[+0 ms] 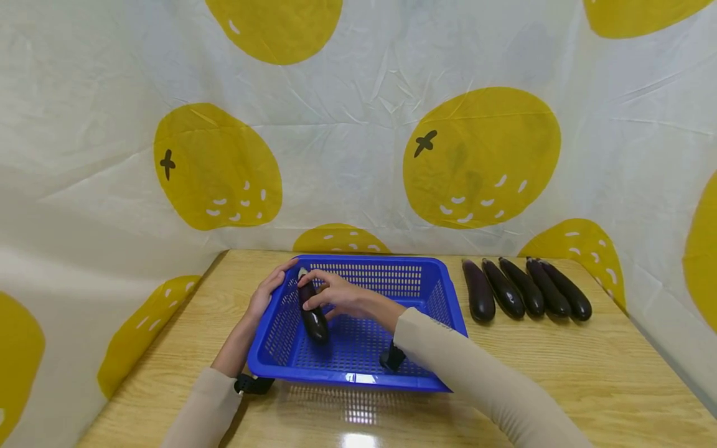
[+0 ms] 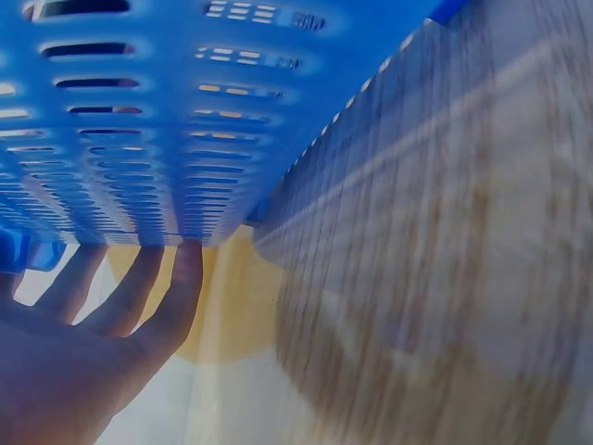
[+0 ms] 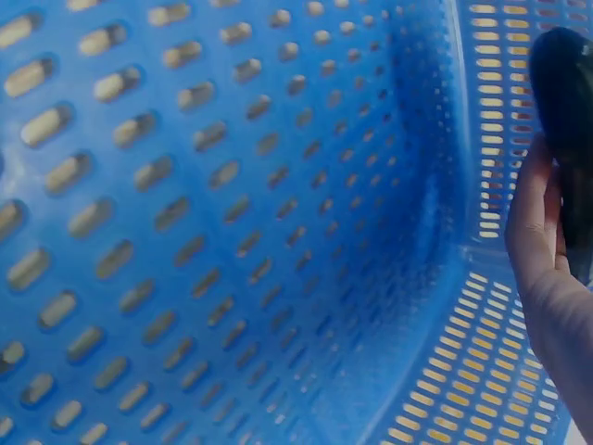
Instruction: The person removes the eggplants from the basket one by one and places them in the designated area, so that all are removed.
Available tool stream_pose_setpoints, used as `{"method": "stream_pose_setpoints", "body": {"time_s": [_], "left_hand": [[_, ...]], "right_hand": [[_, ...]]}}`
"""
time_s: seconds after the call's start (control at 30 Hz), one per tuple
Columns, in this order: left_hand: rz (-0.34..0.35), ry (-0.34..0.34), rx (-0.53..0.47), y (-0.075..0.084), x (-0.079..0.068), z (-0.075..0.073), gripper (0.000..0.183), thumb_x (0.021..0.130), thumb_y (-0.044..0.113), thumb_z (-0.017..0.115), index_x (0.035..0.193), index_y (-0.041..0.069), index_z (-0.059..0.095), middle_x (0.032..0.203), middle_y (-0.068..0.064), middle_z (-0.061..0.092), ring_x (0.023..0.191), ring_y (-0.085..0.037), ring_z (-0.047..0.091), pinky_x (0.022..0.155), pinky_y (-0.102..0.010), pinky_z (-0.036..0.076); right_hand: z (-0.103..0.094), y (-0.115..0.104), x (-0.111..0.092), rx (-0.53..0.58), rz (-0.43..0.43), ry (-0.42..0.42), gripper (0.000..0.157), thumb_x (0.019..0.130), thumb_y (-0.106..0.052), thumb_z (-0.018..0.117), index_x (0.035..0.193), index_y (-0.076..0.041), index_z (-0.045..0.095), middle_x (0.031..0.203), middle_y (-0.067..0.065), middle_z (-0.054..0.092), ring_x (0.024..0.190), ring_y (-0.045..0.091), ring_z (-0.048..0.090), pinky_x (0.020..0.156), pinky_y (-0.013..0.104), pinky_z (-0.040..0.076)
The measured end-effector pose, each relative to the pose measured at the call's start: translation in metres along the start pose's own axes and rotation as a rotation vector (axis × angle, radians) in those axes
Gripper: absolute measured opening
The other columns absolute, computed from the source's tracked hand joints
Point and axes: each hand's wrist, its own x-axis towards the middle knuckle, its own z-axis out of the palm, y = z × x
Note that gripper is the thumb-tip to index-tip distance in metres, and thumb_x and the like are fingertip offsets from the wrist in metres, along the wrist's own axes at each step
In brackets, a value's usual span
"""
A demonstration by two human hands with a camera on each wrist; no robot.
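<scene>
A blue plastic basket [image 1: 364,377] with slotted walls stands on the table. My left hand [image 1: 267,294] holds its left rim near the far corner; in the left wrist view its fingers [image 2: 185,269] touch the outer wall. Inside the basket, along the left wall, a dark purple eggplant [image 1: 315,326] slants with its stem end toward the back. My right hand [image 1: 342,295] reaches in and grips this eggplant from the right, fingers and thumb spread around it. At the right edge of the right wrist view, the same eggplant [image 3: 563,93] is partly cut off beside the hand.
Several eggplants [image 1: 504,291] lie side by side on the wooden table [image 1: 560,373], right of the basket, stem ends toward the back. A white curtain [image 1: 347,168] with yellow fruit prints hangs behind the table. Black bands sit on both wrists.
</scene>
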Motion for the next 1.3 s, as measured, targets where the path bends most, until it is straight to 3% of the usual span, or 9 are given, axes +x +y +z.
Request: {"method": "stream_pose_setpoints", "body": {"time_s": [0.4, 0.67, 0.9, 1.13, 1.3], "left_hand": [[-0.030, 0.005, -0.016, 0.000, 0.000, 0.000, 0.053, 0.115, 0.027, 0.020, 0.164, 0.007, 0.020, 0.163, -0.011, 0.030, 0.127, -0.002, 0.055, 0.102, -0.023, 0.050], [-0.022, 0.015, -0.011, 0.000, -0.001, 0.000, 0.053, 0.115, 0.027, 0.020, 0.164, 0.005, 0.019, 0.148, 0.007, 0.048, 0.124, -0.001, 0.057, 0.101, -0.022, 0.050], [-0.059, 0.088, -0.028, 0.001, -0.002, 0.001, 0.052, 0.115, 0.028, 0.023, 0.163, 0.008, 0.025, 0.130, 0.020, 0.062, 0.118, 0.000, 0.060, 0.100, -0.019, 0.050], [-0.033, 0.077, -0.024, 0.000, -0.002, 0.000, 0.041, 0.115, 0.028, 0.025, 0.151, 0.026, 0.045, 0.133, 0.022, 0.061, 0.122, 0.001, 0.058, 0.102, -0.019, 0.048], [-0.022, 0.053, -0.047, 0.001, -0.002, 0.000, 0.043, 0.115, 0.029, 0.025, 0.155, 0.022, 0.042, 0.137, 0.021, 0.060, 0.124, 0.000, 0.057, 0.103, -0.019, 0.047]], "right_hand": [[-0.003, -0.011, -0.010, -0.076, -0.028, -0.119, 0.056, 0.088, -0.001, 0.074, 0.139, -0.013, 0.055, 0.115, 0.014, 0.059, 0.096, 0.023, 0.062, 0.070, 0.037, 0.057], [-0.004, -0.021, -0.021, -0.173, -0.067, -0.096, 0.057, 0.087, -0.002, 0.076, 0.140, -0.013, 0.057, 0.126, 0.014, 0.060, 0.099, 0.021, 0.061, 0.065, 0.034, 0.055], [-0.005, -0.033, -0.031, -0.197, -0.121, -0.112, 0.057, 0.087, -0.003, 0.075, 0.140, -0.013, 0.055, 0.134, 0.019, 0.059, 0.102, 0.023, 0.064, 0.067, 0.036, 0.059], [-0.007, -0.045, -0.041, -0.241, -0.180, -0.100, 0.057, 0.087, -0.005, 0.076, 0.139, -0.017, 0.056, 0.137, 0.017, 0.059, 0.101, 0.020, 0.064, 0.067, 0.032, 0.056], [-0.010, -0.052, -0.048, -0.247, -0.211, -0.084, 0.057, 0.087, -0.006, 0.076, 0.139, -0.017, 0.057, 0.138, 0.018, 0.059, 0.102, 0.023, 0.065, 0.070, 0.034, 0.056]]}}
